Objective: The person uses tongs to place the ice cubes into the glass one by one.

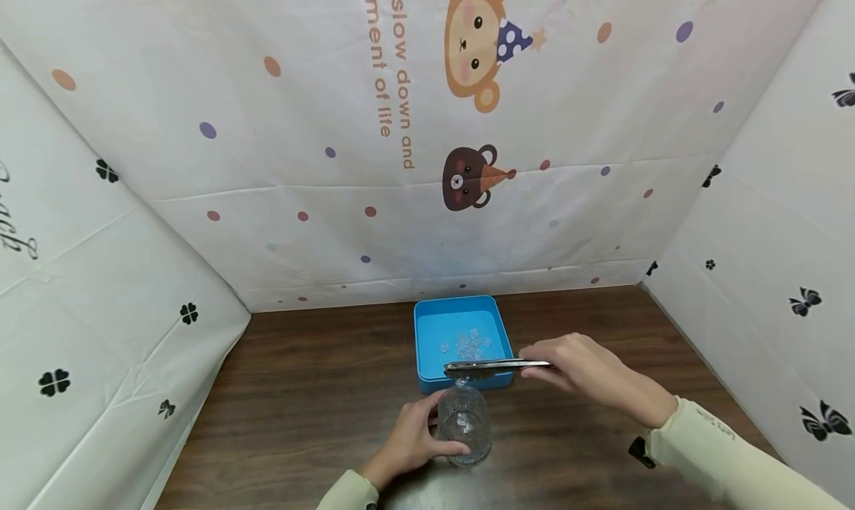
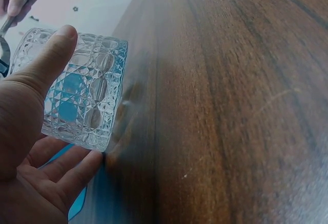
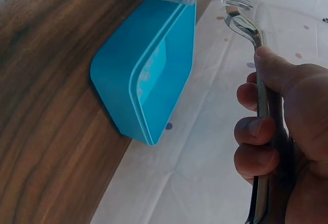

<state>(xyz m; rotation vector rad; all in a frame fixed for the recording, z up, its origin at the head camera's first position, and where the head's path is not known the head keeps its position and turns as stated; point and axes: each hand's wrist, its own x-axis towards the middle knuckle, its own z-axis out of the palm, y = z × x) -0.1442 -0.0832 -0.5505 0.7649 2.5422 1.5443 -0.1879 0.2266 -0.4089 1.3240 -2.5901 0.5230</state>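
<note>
My left hand point(image 1: 412, 437) grips a clear cut-glass tumbler point(image 1: 465, 425), thumb on the near side and fingers behind it. Its patterned wall point(image 2: 84, 88) fills much of the left wrist view. In my right hand point(image 1: 588, 365) is a pair of metal tongs point(image 1: 494, 364), held level with the tips over the far rim of the tumbler. A small clear piece like an ice cube point(image 1: 462, 381) shows just below the tips. Right behind the tumbler stands a blue square box point(image 1: 427, 324), with several clear cubes point(image 1: 470, 344) on its floor.
A dark wooden table point(image 1: 320, 391) lies under everything. White printed cloth walls point(image 1: 374, 235) close off the back and both sides. The blue box stands near the back wall.
</note>
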